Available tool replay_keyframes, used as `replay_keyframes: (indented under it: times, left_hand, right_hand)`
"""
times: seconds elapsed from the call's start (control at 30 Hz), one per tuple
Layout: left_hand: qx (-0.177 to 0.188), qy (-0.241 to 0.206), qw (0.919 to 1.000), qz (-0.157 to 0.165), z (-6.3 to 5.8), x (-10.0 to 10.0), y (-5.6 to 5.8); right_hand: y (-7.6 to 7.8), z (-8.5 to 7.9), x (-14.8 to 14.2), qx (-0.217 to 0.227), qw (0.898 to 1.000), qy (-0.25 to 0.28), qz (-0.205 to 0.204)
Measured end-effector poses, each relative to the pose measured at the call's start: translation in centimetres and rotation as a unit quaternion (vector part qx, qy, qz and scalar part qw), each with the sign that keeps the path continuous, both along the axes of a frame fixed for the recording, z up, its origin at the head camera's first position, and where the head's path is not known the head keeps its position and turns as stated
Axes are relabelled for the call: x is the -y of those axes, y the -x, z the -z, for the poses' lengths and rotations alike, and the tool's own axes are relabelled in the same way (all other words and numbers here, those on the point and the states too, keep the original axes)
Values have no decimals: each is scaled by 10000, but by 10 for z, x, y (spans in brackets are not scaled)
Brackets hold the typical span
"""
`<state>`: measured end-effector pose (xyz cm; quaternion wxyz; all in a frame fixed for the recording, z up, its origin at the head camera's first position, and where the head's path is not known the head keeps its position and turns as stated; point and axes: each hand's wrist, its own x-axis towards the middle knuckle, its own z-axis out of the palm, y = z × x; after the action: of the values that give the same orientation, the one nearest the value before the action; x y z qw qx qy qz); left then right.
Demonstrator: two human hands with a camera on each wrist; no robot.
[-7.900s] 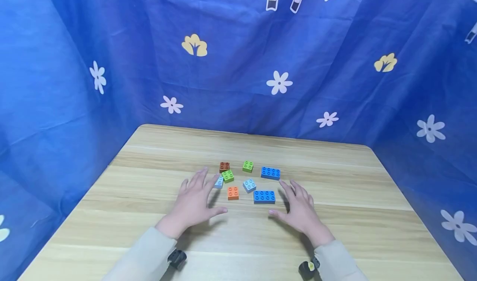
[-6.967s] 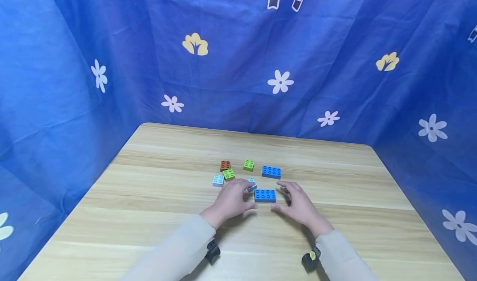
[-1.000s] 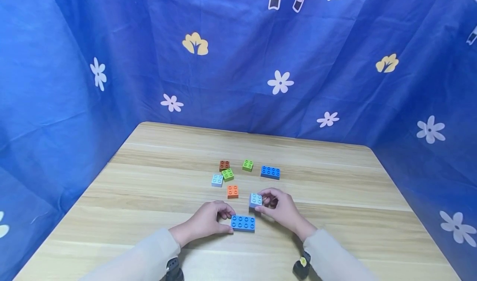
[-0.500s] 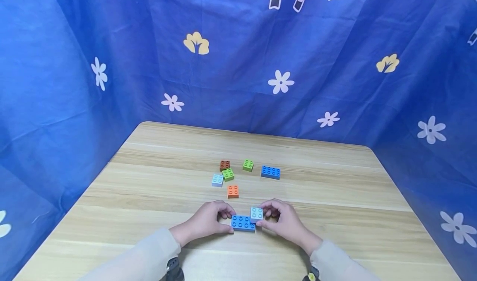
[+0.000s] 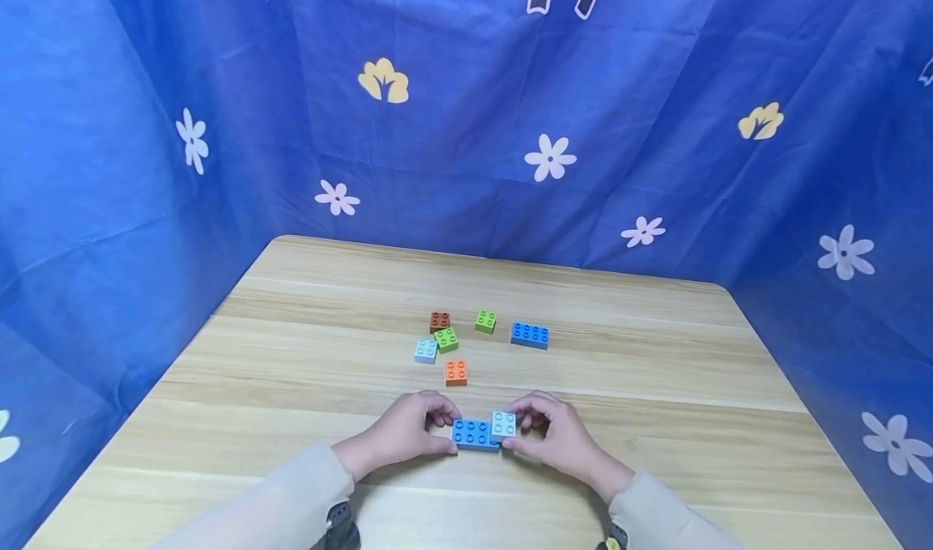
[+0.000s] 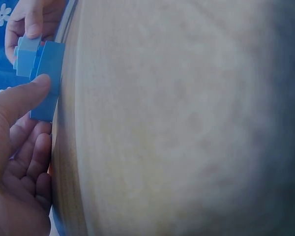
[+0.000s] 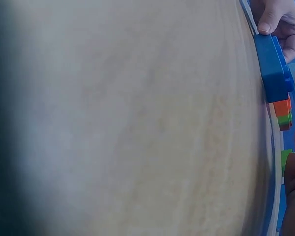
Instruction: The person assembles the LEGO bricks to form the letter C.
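Orange brick (image 5: 455, 373) beyond held blue brick (image 5: 470, 435), brown brick (image 5: 440, 321) farther

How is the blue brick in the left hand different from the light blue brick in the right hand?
The blue brick is oblong and deeper in colour; the light blue brick is squarish and paler. The blue brick is lower; the light blue brick is above its right end. Both have round studs facing up.
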<state>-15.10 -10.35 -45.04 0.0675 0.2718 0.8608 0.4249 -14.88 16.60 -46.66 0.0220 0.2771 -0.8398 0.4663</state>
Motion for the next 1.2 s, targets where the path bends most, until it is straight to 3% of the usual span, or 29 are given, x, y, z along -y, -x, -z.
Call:
replay_keyframes:
  times: [0.73,0.97,1.07,1.2]
  left_hand:
    - [73,49,10000,-7,-4,-2,0]
    - [181,-30,9998,78,-1,4,7]
    - [214,-278,9991,-243,0,7,12]
    - [101,-626,9920,-1088,0,6,18]
  right_hand:
    - [4,-12,2,320,9975,-595,-214]
    - [4,-13,4,447,9967,-658,-183]
    - [4,-13,4,464,9965,-674,-168]
    - [4,-13,4,457,9965,-671,-173]
